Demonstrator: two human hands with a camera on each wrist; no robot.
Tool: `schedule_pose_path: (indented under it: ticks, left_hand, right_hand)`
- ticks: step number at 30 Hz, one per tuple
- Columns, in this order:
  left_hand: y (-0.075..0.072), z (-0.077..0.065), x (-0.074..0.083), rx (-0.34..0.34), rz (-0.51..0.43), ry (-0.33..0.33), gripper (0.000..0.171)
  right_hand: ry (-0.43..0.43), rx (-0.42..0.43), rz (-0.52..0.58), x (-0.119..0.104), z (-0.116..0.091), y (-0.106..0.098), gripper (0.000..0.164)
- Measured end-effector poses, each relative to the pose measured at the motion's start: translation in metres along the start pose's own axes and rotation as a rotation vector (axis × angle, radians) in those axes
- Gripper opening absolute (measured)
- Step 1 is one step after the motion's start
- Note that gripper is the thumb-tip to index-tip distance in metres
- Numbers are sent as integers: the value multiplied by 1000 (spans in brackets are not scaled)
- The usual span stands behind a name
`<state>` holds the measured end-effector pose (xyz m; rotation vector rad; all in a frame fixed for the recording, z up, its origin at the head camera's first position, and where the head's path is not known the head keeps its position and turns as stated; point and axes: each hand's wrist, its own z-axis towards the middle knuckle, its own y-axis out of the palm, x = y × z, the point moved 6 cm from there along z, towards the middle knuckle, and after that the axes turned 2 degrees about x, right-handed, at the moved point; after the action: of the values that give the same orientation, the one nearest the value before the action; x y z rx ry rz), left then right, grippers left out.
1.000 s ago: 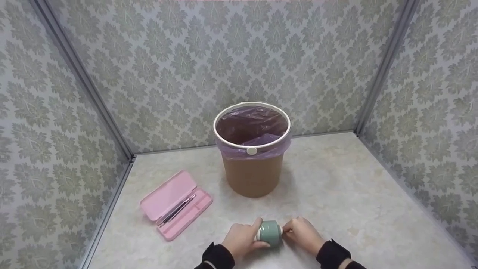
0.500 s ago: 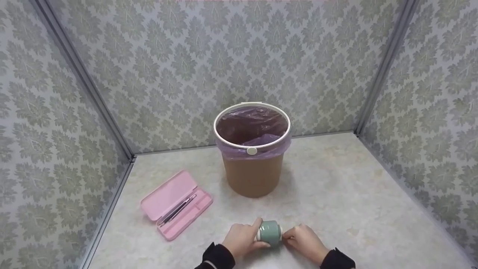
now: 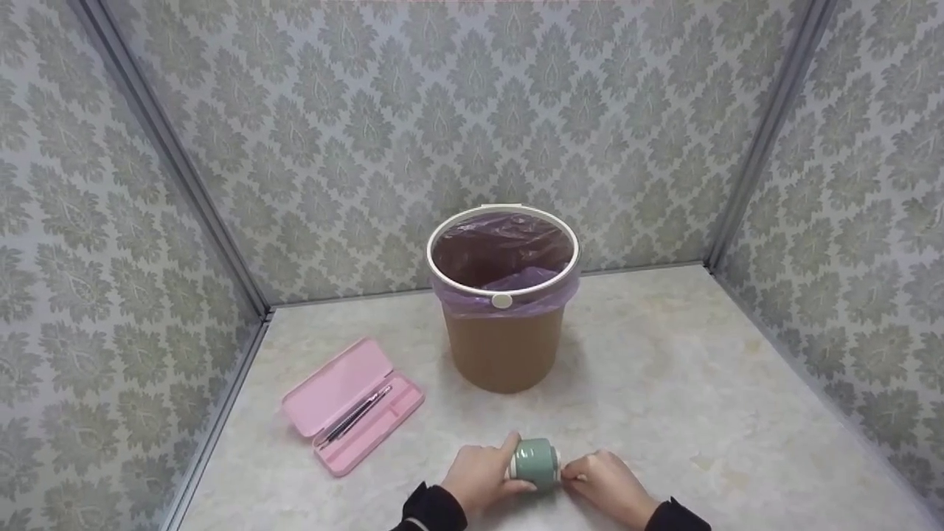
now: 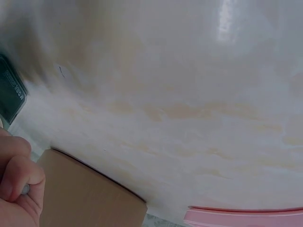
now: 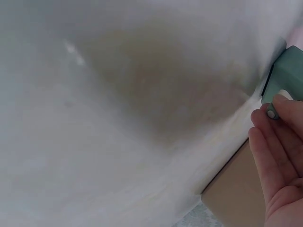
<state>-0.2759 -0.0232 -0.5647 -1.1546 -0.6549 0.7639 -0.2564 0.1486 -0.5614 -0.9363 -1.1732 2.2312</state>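
Observation:
A green hand-crank pencil sharpener (image 3: 536, 460) with off-white ends lies near the table's front. My left hand (image 3: 478, 476) grips its left end, index finger over the top and thumb along the near side. In the left wrist view, curled fingers (image 4: 21, 177) show a small grey round end (image 4: 25, 189) poking out between them; the rest of that piece is hidden. On the sharpener's other side, my right hand (image 3: 608, 483) pinches the small grey-green crank knob (image 5: 271, 112) between thumb and fingers. The pale crank arm (image 5: 285, 94) shows beside the thumb.
Behind the hands stands a brown waste bin (image 3: 504, 354) with a white rim and a purple liner (image 3: 516, 302). To the left lies an open pink pencil case (image 3: 335, 391) holding slim dark pens or pencils (image 3: 358, 417). Patterned walls (image 3: 472, 133) enclose the table.
My right hand has shifted slightly down and to the right at the crank. My left hand keeps its grip on the sharpener. The head view has shifted a little.

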Motion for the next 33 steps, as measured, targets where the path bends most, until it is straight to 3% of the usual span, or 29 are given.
schedule_pose_path:
  ticks: [5,9,13,21,26,33]
  left_hand:
    - [1,1,1,-1,-6,4,75]
    - [1,2,1,-5,-14,6,75]
    - [0,1,0,-11,-20,5,73]
    - [1,2,-2,1,10,17,74]
    - [2,2,-1,-26,-1,5,77]
    - [1,4,-2,-30,-4,4,76]
  right_hand:
    - [-27,16,-1,-1,-4,-2,12]
    - [-16,-29,67,-3,-7,-5,10]
    - [-58,-45,110,-10,-9,-12,8]
    - [-104,-49,51,-20,-6,-29,13]
    - [-149,-39,50,-25,-4,-36,13]
    - [-203,12,-14,-28,-1,-42,10]
